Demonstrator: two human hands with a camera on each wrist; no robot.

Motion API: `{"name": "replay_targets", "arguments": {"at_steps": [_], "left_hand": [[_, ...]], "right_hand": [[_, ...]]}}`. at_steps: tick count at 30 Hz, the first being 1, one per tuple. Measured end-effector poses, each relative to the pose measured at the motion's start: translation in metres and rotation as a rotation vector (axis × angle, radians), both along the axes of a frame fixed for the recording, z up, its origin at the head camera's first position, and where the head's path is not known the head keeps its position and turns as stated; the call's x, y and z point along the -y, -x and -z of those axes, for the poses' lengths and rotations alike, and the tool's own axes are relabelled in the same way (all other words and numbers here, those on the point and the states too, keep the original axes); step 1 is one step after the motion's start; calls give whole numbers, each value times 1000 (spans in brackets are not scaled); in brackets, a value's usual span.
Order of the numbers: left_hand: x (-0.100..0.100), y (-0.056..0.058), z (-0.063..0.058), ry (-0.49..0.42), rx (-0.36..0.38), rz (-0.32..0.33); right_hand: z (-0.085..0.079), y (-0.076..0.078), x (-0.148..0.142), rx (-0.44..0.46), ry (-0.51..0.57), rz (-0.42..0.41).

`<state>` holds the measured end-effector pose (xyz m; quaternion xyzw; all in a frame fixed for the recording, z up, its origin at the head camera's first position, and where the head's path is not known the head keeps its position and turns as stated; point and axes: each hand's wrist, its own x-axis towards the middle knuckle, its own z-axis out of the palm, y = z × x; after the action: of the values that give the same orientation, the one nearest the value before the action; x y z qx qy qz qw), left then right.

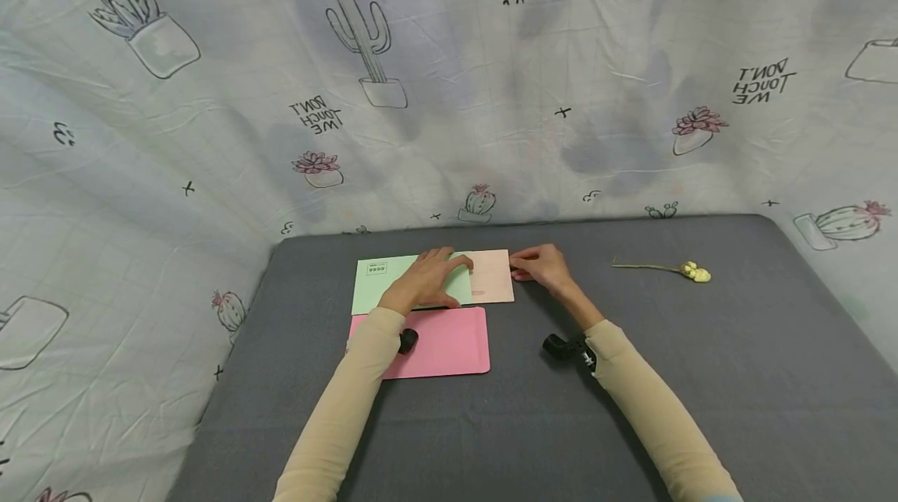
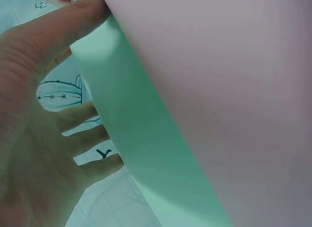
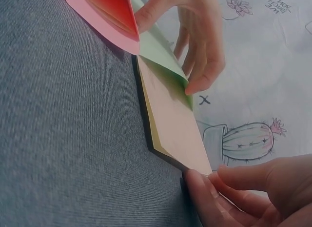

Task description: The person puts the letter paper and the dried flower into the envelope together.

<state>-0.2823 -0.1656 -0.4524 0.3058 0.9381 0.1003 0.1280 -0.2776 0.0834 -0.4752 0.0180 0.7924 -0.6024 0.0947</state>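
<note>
A pale green envelope (image 1: 382, 284) lies across the back of the table, its right end overlapping a peach envelope (image 1: 494, 276). My left hand (image 1: 428, 280) grips the green envelope near that end, thumb at the near edge and fingers at the far edge. In the right wrist view the green envelope (image 3: 158, 49) bows up over the peach envelope (image 3: 175, 119), which has a yellowish layer beneath it. My right hand (image 1: 543, 264) pinches the outer right end of the peach envelope. Directly below the green one is a pink envelope (image 1: 449, 342), partly hidden by my left forearm.
A dried yellow flower (image 1: 694, 272) on a thin stem lies to the right on the grey table (image 1: 505, 424). Behind the table hangs a white cloth (image 1: 449, 97) printed with cacti. Black wrist cameras jut from both sleeves close over the tabletop.
</note>
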Motion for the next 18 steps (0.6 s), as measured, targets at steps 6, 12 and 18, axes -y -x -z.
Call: {"name": "replay_targets", "arguments": {"at_steps": [6, 12, 18], "left_hand": [[0, 0, 1, 0, -6, 4], [1, 0, 2, -9, -2, 9], [1, 0, 2, -4, -5, 8]], "right_hand": [[-1, -1, 5, 19, 24, -6], [-1, -2, 9, 27, 34, -13], [2, -1, 12, 39, 65, -28]]}}
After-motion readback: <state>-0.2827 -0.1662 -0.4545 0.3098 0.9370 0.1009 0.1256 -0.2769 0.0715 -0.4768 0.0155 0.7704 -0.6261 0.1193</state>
